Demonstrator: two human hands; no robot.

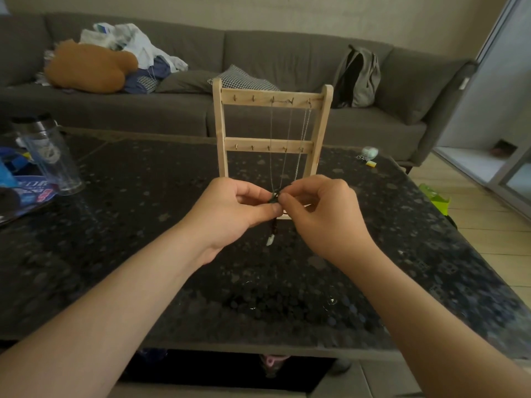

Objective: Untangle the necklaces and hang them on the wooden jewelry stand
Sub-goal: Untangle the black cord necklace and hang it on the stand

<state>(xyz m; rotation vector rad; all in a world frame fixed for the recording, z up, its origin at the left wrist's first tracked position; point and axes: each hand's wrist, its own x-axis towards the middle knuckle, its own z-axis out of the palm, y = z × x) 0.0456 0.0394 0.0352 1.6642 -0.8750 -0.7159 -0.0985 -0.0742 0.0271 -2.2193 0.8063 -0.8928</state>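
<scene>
Left hand [230, 208]: pinched the dark cord [274, 195] between thumb and finger, anchoring it.
Right hand [321, 214]: pinched the same cord just beside, probably working a tangle loose.
Cord: held above the table [143, 196] before the stand [218, 124], its pendant [270, 240] dangling freely.
Stand: chains [271, 139] hung rightward; 2 left top hooks free.

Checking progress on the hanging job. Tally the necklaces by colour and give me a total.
Silver chains hanging from the top rail of the stand: 2
Dark cord necklace with a pale pendant, pinched by the left hand and the right hand: 1
Total: 3
</scene>
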